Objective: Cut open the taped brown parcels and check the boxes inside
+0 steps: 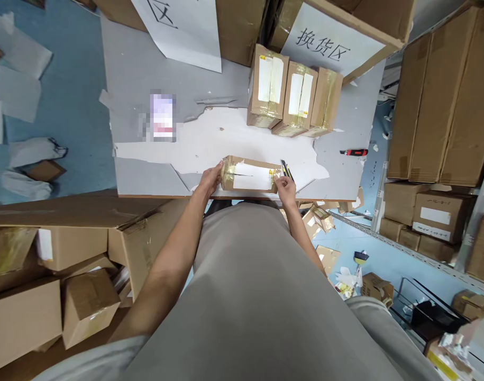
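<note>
A small taped cardboard box (pixel 253 175) with a torn white label lies along the table's front edge, right before my body. My left hand (pixel 212 179) is closed around the box's left end, thumb and fingers against its tape. At the opposite end, my right hand (pixel 286 189) has its fingers bent in against the taped edge. A black and yellow utility knife (pixel 286 170) sticks out above these fingers and appears to be held in that hand; its lower part is hidden. The label on the box has a dark slit across its left half.
Three taped boxes (pixel 295 95) stand in a row at the back of the table (pixel 138 74). A red and black cutter (pixel 355 152) lies at the right. Large cartons with paper signs (pixel 321 42) line the rear. A big carton of boxes (pixel 142 248) stands at the left, shelving at the right.
</note>
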`<action>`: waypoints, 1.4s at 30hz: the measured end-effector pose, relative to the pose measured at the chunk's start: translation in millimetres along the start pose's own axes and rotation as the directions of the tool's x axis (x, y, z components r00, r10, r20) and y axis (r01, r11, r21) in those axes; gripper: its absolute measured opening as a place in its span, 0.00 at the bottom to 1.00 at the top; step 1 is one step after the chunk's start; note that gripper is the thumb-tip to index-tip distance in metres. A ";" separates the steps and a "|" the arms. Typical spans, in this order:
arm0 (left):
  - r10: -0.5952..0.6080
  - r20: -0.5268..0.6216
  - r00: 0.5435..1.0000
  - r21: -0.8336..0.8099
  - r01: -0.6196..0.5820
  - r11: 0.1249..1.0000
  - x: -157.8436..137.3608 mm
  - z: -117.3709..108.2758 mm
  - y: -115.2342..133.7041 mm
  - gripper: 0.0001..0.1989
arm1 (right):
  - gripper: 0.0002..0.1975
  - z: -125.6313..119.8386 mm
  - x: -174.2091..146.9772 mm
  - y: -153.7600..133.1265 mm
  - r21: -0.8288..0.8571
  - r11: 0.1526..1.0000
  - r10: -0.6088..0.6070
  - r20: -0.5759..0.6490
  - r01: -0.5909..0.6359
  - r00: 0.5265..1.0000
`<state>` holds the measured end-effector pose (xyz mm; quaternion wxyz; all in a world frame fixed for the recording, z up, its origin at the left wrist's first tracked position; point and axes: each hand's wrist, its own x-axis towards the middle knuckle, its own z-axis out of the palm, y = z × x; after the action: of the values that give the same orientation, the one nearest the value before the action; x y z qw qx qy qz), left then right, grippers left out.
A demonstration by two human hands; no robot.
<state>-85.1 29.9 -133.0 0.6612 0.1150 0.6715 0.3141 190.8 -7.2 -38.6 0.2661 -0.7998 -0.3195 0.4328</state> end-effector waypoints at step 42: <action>0.499 0.125 0.858 0.902 -0.308 0.304 -87.8 30.4 36.6 0.39 | 0.24 14.1 88.5 -28.6 -0.393 0.823 -0.382 0.148 0.409 0.912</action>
<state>-56.7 16.5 -38.1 0.3304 0.5860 0.7366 0.0700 208.0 79.3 -71.6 0.1635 -0.7402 -0.5712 0.3148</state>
